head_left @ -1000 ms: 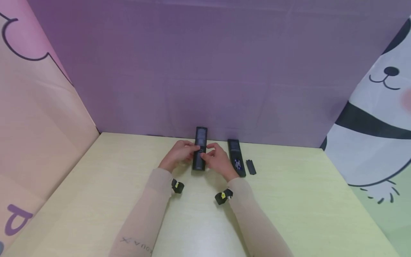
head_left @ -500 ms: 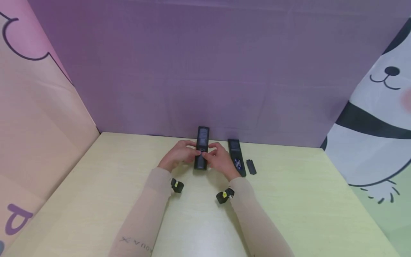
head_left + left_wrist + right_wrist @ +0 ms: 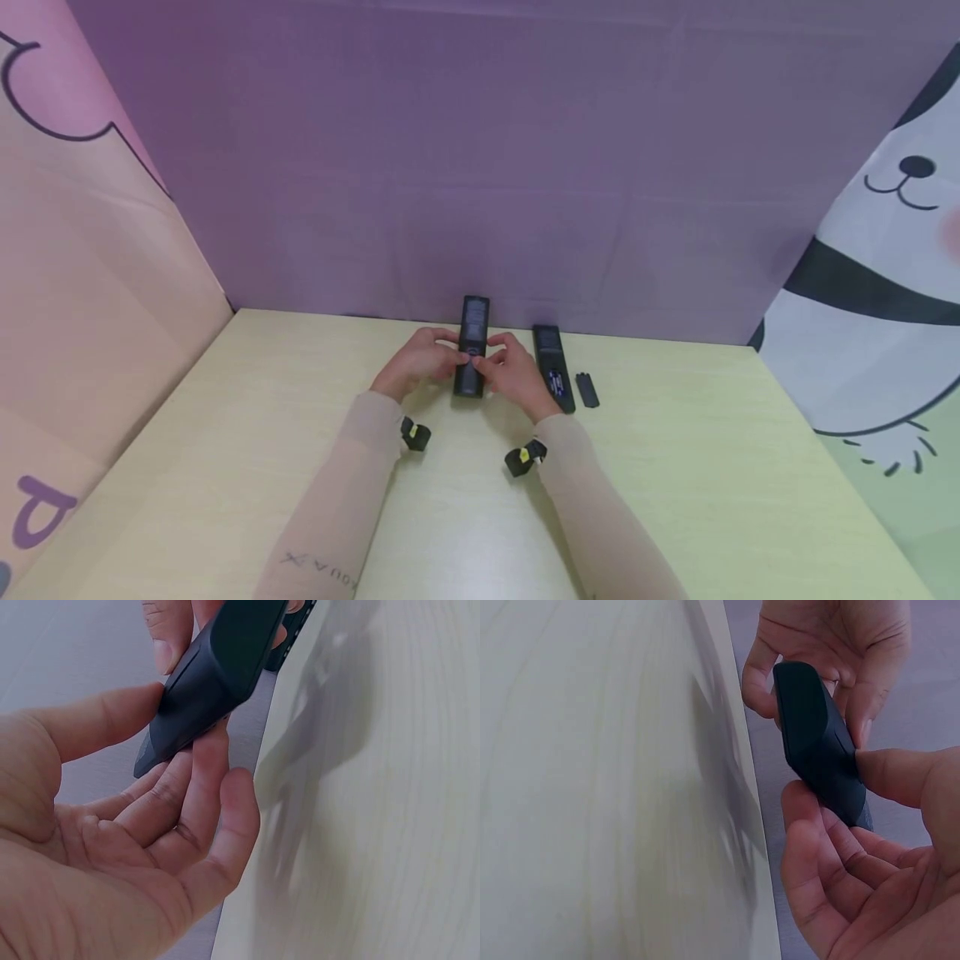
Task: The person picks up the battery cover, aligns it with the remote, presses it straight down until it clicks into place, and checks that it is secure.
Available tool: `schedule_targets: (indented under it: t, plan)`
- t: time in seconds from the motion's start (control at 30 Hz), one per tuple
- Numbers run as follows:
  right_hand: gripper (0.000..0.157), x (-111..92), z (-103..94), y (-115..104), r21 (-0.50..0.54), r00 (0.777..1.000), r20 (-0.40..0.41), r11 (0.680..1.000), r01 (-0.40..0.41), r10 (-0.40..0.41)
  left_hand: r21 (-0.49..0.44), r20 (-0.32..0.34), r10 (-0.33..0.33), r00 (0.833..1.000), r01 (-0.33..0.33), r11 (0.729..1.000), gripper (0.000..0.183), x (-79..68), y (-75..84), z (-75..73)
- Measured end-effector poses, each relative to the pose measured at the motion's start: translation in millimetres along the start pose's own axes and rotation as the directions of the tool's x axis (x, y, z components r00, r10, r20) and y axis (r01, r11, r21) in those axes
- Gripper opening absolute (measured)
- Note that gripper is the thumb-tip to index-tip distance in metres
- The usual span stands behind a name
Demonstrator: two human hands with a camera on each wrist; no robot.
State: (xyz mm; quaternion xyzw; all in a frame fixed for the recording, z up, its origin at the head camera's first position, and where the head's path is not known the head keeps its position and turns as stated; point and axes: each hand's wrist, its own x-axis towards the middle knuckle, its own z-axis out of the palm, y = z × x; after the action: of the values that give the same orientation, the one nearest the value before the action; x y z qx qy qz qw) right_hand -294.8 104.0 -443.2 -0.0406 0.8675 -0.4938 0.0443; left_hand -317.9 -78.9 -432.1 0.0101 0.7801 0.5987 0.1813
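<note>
Both hands hold a black remote control [image 3: 475,321] near the table's back edge, its labelled back facing up. My left hand [image 3: 420,360] grips its left side, thumb on the back and fingers underneath. From the right side, my right hand [image 3: 517,379] does the same, and the two thumb tips nearly meet over the battery cover area. Both wrist views show the remote [image 3: 199,694] raised above the table, with a shadow below. Beside the right hand lies a second black remote [image 3: 549,350], its battery compartment uncovered and batteries [image 3: 556,382] inside.
A loose black battery cover [image 3: 587,390] lies right of the second remote on the pale wooden table [image 3: 675,467]. A purple cloth backdrop [image 3: 495,167] stands right behind the table's back edge. Printed panels flank the left and right sides.
The held remote has shifted slightly to the right. Both thumbs have come closer together on its back, the left one sliding lower. The second remote and loose cover have stayed in place.
</note>
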Motion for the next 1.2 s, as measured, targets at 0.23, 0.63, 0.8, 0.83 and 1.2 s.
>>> schedule_targets:
  t: [0.23,0.63,0.8,0.83,1.2]
  plan:
    - [0.046,-0.5,0.1,-0.3,-0.010,1.000,-0.009,1.000,0.002,-0.002,-0.007,-0.005,0.005,1.000,-0.005,1.000,0.044,-0.6,1.4,2.4]
    - [0.045,-1.0,1.1,-1.0,-0.030,1.000,-0.015,1.000,0.009,-0.009,0.012,-0.023,-0.001,1.000,0.001,1.000,0.045,1.3,-0.2,2.3]
    - [0.045,-1.3,1.3,-0.1,-0.038,1.000,-0.016,0.999,0.009,-0.010,0.022,-0.033,0.008,0.999,-0.007,1.000,0.044,1.5,-1.0,3.4]
    - [0.045,-1.4,1.4,0.0,-0.041,1.000,-0.015,0.999,0.008,-0.008,0.020,-0.035,0.008,0.999,-0.008,1.000,0.044,1.6,-1.0,3.8]
    - [0.044,1.1,3.3,5.3,-0.066,1.000,-0.012,0.998,0.013,-0.014,0.014,-0.053,0.004,0.999,-0.003,1.000,0.041,2.1,-1.3,6.5]
